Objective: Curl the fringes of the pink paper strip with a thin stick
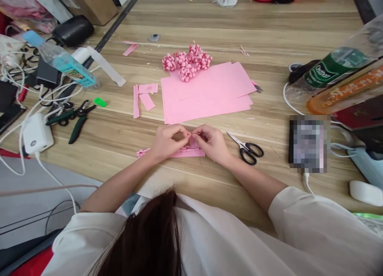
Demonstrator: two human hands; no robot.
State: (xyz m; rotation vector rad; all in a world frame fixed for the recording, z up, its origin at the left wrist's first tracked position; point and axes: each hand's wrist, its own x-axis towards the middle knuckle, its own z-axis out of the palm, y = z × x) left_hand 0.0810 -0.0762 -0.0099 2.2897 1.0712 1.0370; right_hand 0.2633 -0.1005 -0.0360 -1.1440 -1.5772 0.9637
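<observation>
My left hand (167, 142) and my right hand (213, 142) meet fingertip to fingertip near the table's front edge. Both pinch a thin pink paper strip (193, 135) between thumb and forefinger; most of it is hidden by the fingers. Under the hands lies a pink paper band (190, 153) with small folded loops along it, partly covered by my left hand. Black-handled scissors (247, 149) rest to the right of my right hand, blades apart. Beyond the hands is a stack of pink paper sheets (206, 92), with several curly pink paper flowers (188, 64) at its far edge.
Pink paper scraps (146, 100), a green cap (100, 102) and dark-handled pliers (78, 124) lie to the left. Tangled white cables and a blue-liquid bottle (74, 70) are farther left. Bottles (332, 70), a blurred-out device (308, 144) and a white case (365, 193) stand right.
</observation>
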